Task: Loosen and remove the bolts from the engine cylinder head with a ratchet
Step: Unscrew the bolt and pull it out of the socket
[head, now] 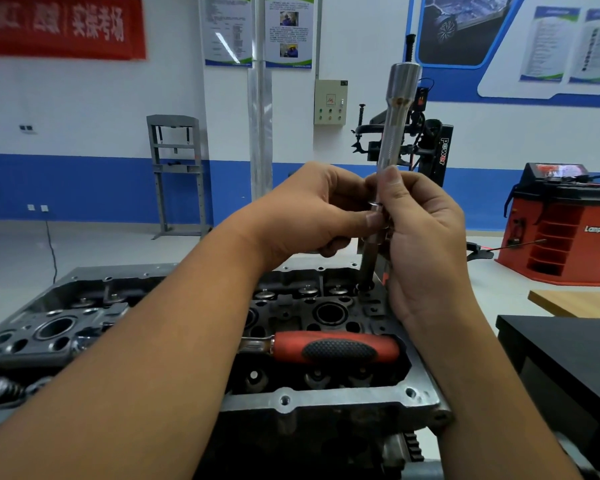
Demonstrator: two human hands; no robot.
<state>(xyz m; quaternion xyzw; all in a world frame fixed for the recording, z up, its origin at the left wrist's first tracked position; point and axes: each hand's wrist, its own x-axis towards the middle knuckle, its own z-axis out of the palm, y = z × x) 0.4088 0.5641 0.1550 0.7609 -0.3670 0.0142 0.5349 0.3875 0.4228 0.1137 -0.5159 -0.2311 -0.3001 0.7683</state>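
The grey cast-metal engine cylinder head (326, 396) fills the lower half of the view, its open top a shallow tray of dark valve wells and round bores; lying across that tray at about five o'clock from the frame's centre is a ratchet with a red-and-black rubber-grip handle (336, 348), its head end hidden under the left forearm. At one o'clock from centre a long silver steel extension bar with a socket end (395, 112) stands nearly upright, tilted slightly right, and below the hands a dark bolt shank (368, 265) runs down into a hole at the head's far right corner. The right hand (426, 244) curls around the lower part of the bar, thumb pressed along it. The left hand (319, 209) pinches the bolt's top with thumb and fingertips, just beside the right. At three o'clock stands a red wheel-balancer cabinet (565, 233).
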